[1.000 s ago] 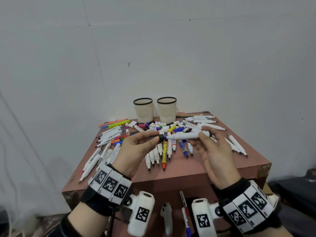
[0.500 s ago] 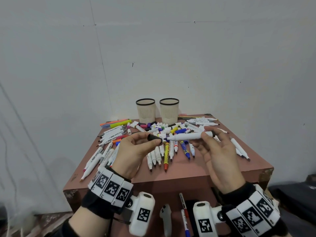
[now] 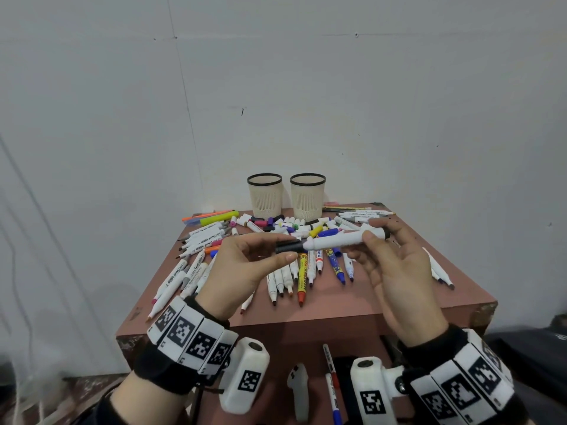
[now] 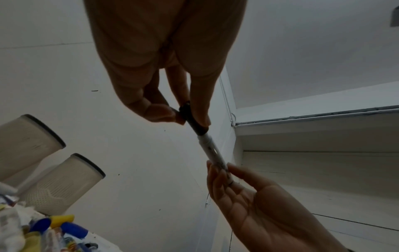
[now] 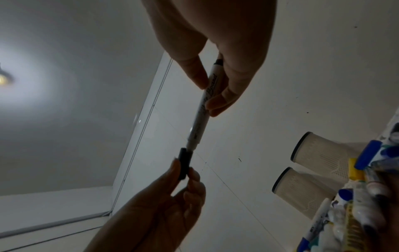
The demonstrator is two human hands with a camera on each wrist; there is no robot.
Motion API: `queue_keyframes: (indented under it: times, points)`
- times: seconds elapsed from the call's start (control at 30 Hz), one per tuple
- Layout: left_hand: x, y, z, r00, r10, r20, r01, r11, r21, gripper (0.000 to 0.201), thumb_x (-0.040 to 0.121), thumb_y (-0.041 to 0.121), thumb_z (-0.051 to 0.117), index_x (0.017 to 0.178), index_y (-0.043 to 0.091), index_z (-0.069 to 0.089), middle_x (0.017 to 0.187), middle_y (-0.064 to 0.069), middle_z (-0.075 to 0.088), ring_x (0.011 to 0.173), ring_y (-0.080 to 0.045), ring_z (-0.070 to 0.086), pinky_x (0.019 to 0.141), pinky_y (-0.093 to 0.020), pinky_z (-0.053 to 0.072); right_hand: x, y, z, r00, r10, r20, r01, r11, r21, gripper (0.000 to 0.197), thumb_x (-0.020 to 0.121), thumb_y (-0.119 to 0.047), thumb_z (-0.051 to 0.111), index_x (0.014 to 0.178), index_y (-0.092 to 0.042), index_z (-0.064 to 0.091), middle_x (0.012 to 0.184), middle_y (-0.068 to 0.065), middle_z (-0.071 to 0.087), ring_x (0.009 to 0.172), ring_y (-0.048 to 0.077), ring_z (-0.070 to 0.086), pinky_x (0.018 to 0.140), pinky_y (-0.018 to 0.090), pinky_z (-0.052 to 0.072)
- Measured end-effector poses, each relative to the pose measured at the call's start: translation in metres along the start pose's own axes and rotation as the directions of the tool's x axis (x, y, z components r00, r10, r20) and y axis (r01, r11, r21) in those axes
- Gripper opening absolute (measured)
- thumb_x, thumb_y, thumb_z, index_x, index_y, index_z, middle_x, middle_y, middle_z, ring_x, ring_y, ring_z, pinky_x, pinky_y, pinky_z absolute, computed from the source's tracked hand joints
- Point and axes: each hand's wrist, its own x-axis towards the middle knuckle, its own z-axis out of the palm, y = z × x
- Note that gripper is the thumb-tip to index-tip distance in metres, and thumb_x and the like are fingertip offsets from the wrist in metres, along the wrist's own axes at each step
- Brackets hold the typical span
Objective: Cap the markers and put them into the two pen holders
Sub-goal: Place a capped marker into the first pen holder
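Observation:
My left hand (image 3: 283, 250) pinches a black cap (image 3: 288, 246) between thumb and forefinger. My right hand (image 3: 372, 231) holds a white marker (image 3: 337, 240) level above the table, near its black tail end. The cap sits over the marker's tip, and both are held in the air. In the left wrist view the cap (image 4: 192, 117) meets the marker (image 4: 210, 150); the right wrist view shows the marker (image 5: 204, 105) and the cap (image 5: 184, 162) joined too. Two beige pen holders (image 3: 264, 196) (image 3: 307, 196) with black rims stand upright at the table's back, and I see nothing sticking out of them.
Several loose markers (image 3: 302, 277) and coloured caps (image 3: 285, 223) lie spread over the reddish-brown table (image 3: 399, 305), from the holders to mid-table. A white wall stands right behind the holders. More markers (image 3: 329, 363) lie below the table's front edge.
Half a second ago the cap was a short gap from the marker's tip; now the left hand has brought it onto the tip. Both hands stay raised over the table.

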Motion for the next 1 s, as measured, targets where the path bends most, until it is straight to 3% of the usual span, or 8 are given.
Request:
queue_keyframes:
  times: [0.1, 0.27, 0.33, 0.43, 0.6, 0.73, 0.87, 1.0]
  points:
    - [-0.002, 0.004, 0.002, 0.999, 0.036, 0.017, -0.036, 0.999, 0.008, 0.036, 0.067, 0.013, 0.075, 0.101, 0.004, 0.072, 0.096, -0.005, 0.074, 0.094, -0.015, 0.069, 0.080, -0.019, 0.053, -0.001, 0.002, 0.001, 0.999, 0.009, 0.047, -0.008, 1.000, -0.013, 0.008, 0.087, -0.010, 0.060, 0.093, -0.014, 0.057, 0.074, 0.003, 0.071, 0.071, 0.020, 0.068, 0.070, 0.025, 0.055]
    - [-0.004, 0.005, 0.009, 0.994, 0.105, -0.012, -0.103, 0.988, 0.117, 0.025, 0.075, 0.002, 0.074, 0.099, 0.009, 0.072, 0.092, 0.001, 0.074, 0.089, -0.009, 0.070, 0.079, -0.016, 0.052, -0.005, 0.003, 0.002, 0.991, -0.028, 0.128, 0.029, 1.000, -0.009, 0.058, 0.052, -0.048, 0.084, 0.088, -0.014, 0.052, 0.088, 0.014, 0.070, 0.075, 0.023, 0.069, 0.070, 0.022, 0.055]
    - [-0.005, 0.004, 0.011, 0.993, 0.118, -0.026, -0.113, 0.985, 0.133, 0.023, 0.075, 0.001, 0.074, 0.096, 0.011, 0.072, 0.089, 0.002, 0.074, 0.086, -0.009, 0.070, 0.078, -0.017, 0.052, -0.007, 0.006, 0.002, 0.992, -0.063, 0.110, 0.065, 0.998, -0.016, 0.051, 0.058, -0.044, 0.082, 0.088, -0.016, 0.051, 0.089, 0.017, 0.068, 0.077, 0.025, 0.069, 0.068, 0.021, 0.055]
    - [-0.006, 0.003, 0.011, 0.993, 0.111, -0.031, -0.107, 0.989, 0.106, 0.022, 0.074, -0.002, 0.073, 0.094, 0.009, 0.072, 0.082, 0.001, 0.074, 0.080, -0.010, 0.070, 0.074, -0.016, 0.052, -0.015, 0.010, 0.006, 0.988, -0.129, 0.080, 0.135, 0.988, -0.071, 0.024, 0.075, -0.014, 0.068, 0.087, -0.013, 0.047, 0.095, 0.027, 0.064, 0.086, 0.033, 0.066, 0.073, 0.024, 0.055]
    - [-0.006, 0.005, 0.010, 0.998, 0.070, -0.004, -0.070, 0.997, 0.027, 0.020, 0.077, -0.002, 0.068, 0.097, 0.001, 0.070, 0.076, -0.004, 0.073, 0.069, -0.014, 0.069, 0.066, -0.018, 0.053, -0.017, 0.009, 0.011, 0.960, -0.244, 0.136, 0.258, 0.961, -0.097, 0.031, 0.081, 0.015, 0.058, 0.085, -0.011, 0.042, 0.083, 0.000, 0.071, 0.081, 0.018, 0.068, 0.072, 0.020, 0.053]
    - [-0.003, 0.008, 0.006, 0.999, 0.021, 0.040, -0.023, 0.998, 0.060, 0.019, 0.079, 0.000, 0.068, 0.097, 0.006, 0.070, 0.083, -0.009, 0.074, 0.078, -0.018, 0.071, 0.069, -0.021, 0.053, -0.011, 0.001, 0.012, 0.950, -0.219, 0.221, 0.252, 0.958, -0.135, 0.028, 0.082, 0.015, 0.056, 0.085, -0.009, 0.042, 0.079, -0.013, 0.068, 0.077, 0.002, 0.066, 0.067, 0.013, 0.050]
    - [0.006, 0.013, 0.001, 0.997, 0.025, 0.068, -0.036, 0.984, 0.173, 0.022, 0.077, 0.002, 0.072, 0.088, 0.021, 0.070, 0.087, 0.002, 0.074, 0.086, -0.011, 0.070, 0.078, -0.021, 0.053, 0.005, -0.012, 0.013, 0.936, -0.137, 0.325, 0.227, 0.938, -0.261, 0.026, 0.084, 0.011, 0.058, 0.085, -0.012, 0.047, 0.093, 0.015, 0.065, 0.083, 0.014, 0.067, 0.072, 0.019, 0.053]
    - [0.016, 0.021, 0.005, 0.994, 0.056, 0.088, -0.080, 0.951, 0.298, 0.019, 0.078, 0.011, 0.074, 0.095, 0.020, 0.073, 0.089, 0.006, 0.074, 0.087, -0.006, 0.069, 0.085, -0.029, 0.055, 0.024, -0.025, 0.019, 0.918, -0.108, 0.383, 0.270, 0.876, -0.400, 0.024, 0.082, 0.008, 0.064, 0.085, -0.013, 0.053, 0.091, 0.015, 0.062, 0.084, 0.013, 0.066, 0.074, 0.023, 0.055]
